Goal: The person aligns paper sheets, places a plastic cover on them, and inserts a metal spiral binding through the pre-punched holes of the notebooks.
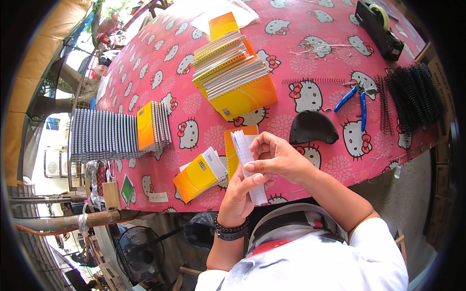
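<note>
A thin stack of ruled paper sheets (pixel 242 145) stands on edge, curved, in front of my body. My left hand (pixel 236 198) grips its lower part, thumb on the near side. My right hand (pixel 280 157) has its thumb and fingers closed against the upper right side of the sheets; its fingertips are partly hidden. Behind the sheets lies an orange and yellow notebook cover (pixel 230 145) with punched holes along its edge. Left of my hands, another yellow-orange notebook (pixel 195 179) rests at a slant over loose white pages (pixel 213 161).
A tall leaning pile of unbound notebooks (pixel 242 94) occupies the middle. Spiral-bound notebooks (pixel 104 136) form a row at left. On the right are a black curved piece (pixel 313 127), blue-handled pliers (pixel 362 109), black wire coils (pixel 412 97) and a tape dispenser (pixel 378 31).
</note>
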The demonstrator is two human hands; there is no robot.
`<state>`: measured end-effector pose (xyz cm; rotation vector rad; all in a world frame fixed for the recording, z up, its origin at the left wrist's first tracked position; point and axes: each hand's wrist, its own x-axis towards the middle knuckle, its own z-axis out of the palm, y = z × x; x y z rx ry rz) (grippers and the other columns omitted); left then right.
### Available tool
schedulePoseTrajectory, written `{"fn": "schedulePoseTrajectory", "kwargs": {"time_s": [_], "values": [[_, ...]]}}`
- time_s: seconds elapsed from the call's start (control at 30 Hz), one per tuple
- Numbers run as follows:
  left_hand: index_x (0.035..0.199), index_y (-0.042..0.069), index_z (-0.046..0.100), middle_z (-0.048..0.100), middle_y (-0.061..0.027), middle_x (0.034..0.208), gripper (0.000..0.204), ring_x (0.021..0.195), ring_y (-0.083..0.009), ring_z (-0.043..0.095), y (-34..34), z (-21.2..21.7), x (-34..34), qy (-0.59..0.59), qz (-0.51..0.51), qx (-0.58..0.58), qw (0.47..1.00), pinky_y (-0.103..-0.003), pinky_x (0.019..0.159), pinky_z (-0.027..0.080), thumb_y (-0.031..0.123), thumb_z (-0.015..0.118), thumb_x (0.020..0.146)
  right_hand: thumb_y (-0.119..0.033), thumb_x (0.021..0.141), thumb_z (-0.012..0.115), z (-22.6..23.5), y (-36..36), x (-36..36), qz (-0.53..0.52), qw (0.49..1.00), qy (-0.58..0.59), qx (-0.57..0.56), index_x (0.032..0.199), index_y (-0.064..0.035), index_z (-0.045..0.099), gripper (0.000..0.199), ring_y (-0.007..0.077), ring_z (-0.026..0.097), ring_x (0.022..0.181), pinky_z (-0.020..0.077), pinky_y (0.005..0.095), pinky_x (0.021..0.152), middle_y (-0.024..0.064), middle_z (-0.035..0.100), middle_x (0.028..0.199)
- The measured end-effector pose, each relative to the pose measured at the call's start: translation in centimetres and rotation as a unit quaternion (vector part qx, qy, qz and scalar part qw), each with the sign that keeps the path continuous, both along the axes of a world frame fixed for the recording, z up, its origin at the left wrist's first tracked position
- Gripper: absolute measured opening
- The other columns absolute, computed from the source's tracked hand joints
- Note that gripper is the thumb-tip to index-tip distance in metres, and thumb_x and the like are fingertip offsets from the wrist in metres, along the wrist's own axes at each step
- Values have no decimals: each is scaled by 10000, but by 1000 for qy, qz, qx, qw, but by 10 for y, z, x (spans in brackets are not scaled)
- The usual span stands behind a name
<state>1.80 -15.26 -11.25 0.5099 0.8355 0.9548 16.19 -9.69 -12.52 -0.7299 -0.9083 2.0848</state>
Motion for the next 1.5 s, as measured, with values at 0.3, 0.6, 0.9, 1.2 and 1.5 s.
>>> {"fn": "schedulePoseTrajectory", "kwargs": {"time_s": [0.3,0.6,0.9,1.2,1.5], "values": [[1258,-3,338,494,-118,1107,617,937,-205,548,-4,11,6,-39,44,0,998,-382,820,480,270,575,759,-59,743,713,8,-3,5,-1,999,-47,18,967,-53,430,361,85,547,793,487,221,643,36,527,854],[1282,-41,326,506,-140,1140,578,1039,-214,529,-4,17,1,88,142,90,982,-333,890,431,113,545,770,55,752,532,2,-9,8,-137,907,-188,352,1221,-90,406,506,117,532,766,451,246,683,62,515,882],[1351,15,260,399,-193,1249,740,1118,-329,433,-15,0,13,501,107,318,798,-404,960,335,37,606,697,8,710,711,15,-13,-20,-281,889,-121,341,1244,-56,309,671,136,559,836,475,255,718,100,524,993],[1217,-19,506,561,-179,1149,361,1025,-234,564,-9,35,8,479,225,373,762,-298,887,420,197,487,928,38,782,615,34,-19,-26,-264,887,-109,362,940,9,576,165,129,624,827,504,249,718,103,645,926],[1111,-23,524,587,-92,1061,289,963,-163,572,-16,23,-8,126,315,168,926,-313,854,438,190,501,917,-83,854,609,45,-19,-15,-212,957,-57,188,927,-23,544,114,28,483,764,416,190,678,-24,565,821]]}}
